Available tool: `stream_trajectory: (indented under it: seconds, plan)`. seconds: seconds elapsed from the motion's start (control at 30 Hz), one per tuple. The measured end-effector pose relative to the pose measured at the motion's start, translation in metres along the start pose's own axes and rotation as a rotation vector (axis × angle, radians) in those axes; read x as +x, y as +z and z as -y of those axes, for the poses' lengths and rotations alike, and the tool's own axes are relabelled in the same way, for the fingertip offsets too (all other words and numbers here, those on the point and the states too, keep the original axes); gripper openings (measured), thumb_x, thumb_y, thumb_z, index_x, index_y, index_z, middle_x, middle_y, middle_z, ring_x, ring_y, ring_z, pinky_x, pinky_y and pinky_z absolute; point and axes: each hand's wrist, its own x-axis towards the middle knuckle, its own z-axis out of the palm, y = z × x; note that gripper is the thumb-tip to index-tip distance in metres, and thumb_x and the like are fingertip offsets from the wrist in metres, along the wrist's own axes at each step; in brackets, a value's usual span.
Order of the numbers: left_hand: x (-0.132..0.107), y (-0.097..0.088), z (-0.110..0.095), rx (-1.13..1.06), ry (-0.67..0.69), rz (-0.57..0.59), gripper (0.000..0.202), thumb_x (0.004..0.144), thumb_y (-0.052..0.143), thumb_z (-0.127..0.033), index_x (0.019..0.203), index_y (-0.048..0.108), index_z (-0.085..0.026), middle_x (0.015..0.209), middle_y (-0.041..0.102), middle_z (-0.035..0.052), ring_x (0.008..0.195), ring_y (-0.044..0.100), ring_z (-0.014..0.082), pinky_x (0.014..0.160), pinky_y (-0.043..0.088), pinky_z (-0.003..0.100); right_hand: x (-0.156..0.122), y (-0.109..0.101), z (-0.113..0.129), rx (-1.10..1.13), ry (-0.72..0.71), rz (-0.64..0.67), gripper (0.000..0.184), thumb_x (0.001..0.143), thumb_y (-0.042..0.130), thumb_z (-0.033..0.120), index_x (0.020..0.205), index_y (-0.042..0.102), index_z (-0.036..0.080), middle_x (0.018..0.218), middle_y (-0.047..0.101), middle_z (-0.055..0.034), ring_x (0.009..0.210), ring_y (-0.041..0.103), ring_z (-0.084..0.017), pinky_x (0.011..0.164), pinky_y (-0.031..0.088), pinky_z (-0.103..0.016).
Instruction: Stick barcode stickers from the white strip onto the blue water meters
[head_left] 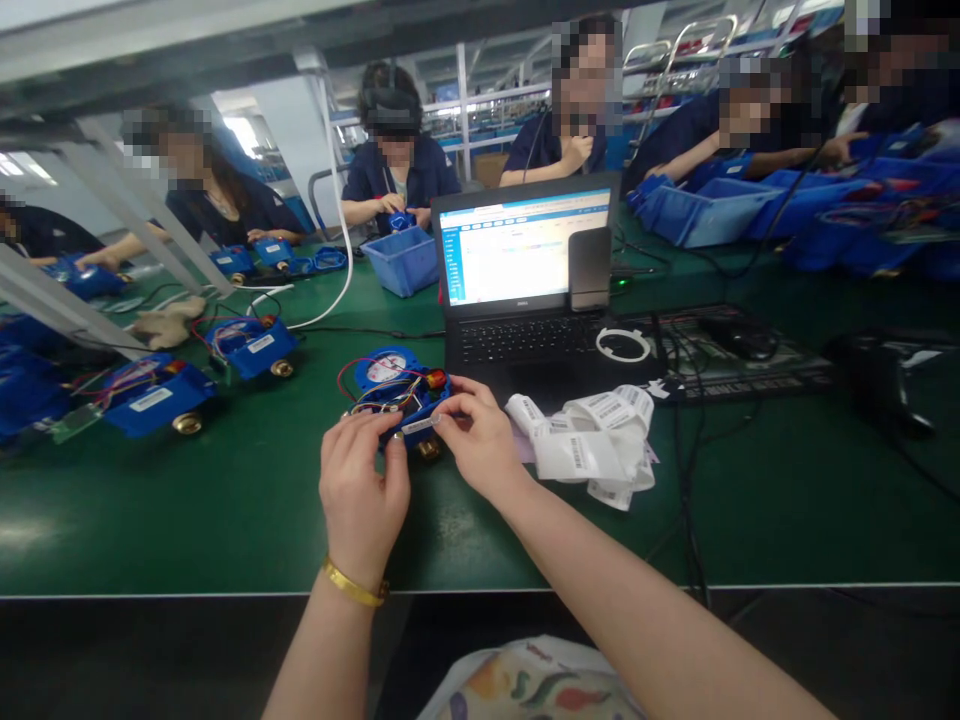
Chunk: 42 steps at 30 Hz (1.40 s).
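A blue water meter [416, 408] with loose coloured wires and a brass fitting lies on the green table in front of me. Its round dial piece [387, 368] sits just behind it. My left hand [364, 480] grips the meter's left side, thumb at its front face. A narrow white barcode label [418, 426] lies along that front face. With fingertips pinched, my right hand [480, 440] holds the label's right end against the housing. Whether the whole label is stuck down, I cannot tell.
A laptop [517, 330] with a phone [589, 268] against its screen stands behind. Crumpled label strips [592, 440] lie right of my hand, beside cables and a scanner [885, 375]. More blue meters [255, 342] are at left. Several co-workers sit opposite, near blue bins [401, 260].
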Motion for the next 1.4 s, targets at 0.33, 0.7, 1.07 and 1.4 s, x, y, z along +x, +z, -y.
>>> stream_trajectory:
  seconds: [0.33,0.7,1.07,1.4]
  plan:
    - [0.002,0.002,0.001,0.009,0.018,-0.019,0.011,0.086,0.056,-0.016,0.094,0.062,-0.013,0.095,0.062,0.0077,0.096,0.054,0.0225,0.095,0.041,0.04,-0.002,0.006,-0.002,0.011,-0.018,-0.047,0.007,0.078,0.06,0.013,0.075,0.064,0.018,0.119,0.051,-0.0094,0.111,0.052,-0.022,0.097,0.044,-0.039]
    - [0.003,0.003,0.002,0.023,0.027,-0.037,0.01,0.086,0.057,-0.016,0.093,0.063,-0.014,0.094,0.063,0.0075,0.094,0.054,0.0225,0.094,0.042,0.039,-0.003,0.008,0.001,0.011,0.002,-0.09,0.008,0.078,0.061,0.012,0.073,0.062,0.018,0.119,0.053,-0.0083,0.111,0.053,-0.021,0.102,0.04,-0.037]
    - [0.004,0.004,0.001,0.043,0.026,-0.056,0.008,0.085,0.058,-0.017,0.091,0.063,-0.014,0.092,0.063,0.0073,0.092,0.055,0.0227,0.092,0.042,0.039,-0.003,0.012,-0.002,0.02,-0.018,-0.122,0.006,0.078,0.061,0.014,0.074,0.062,0.018,0.119,0.053,-0.0082,0.111,0.052,-0.022,0.101,0.04,-0.038]
    - [0.004,0.006,0.004,0.049,0.025,-0.064,0.006,0.085,0.059,-0.016,0.09,0.062,-0.015,0.091,0.063,0.0062,0.091,0.055,0.0222,0.09,0.042,0.038,-0.004,0.012,0.0,0.022,-0.027,-0.129,0.005,0.078,0.062,0.015,0.074,0.063,0.018,0.117,0.054,-0.0094,0.111,0.053,-0.022,0.102,0.04,-0.038]
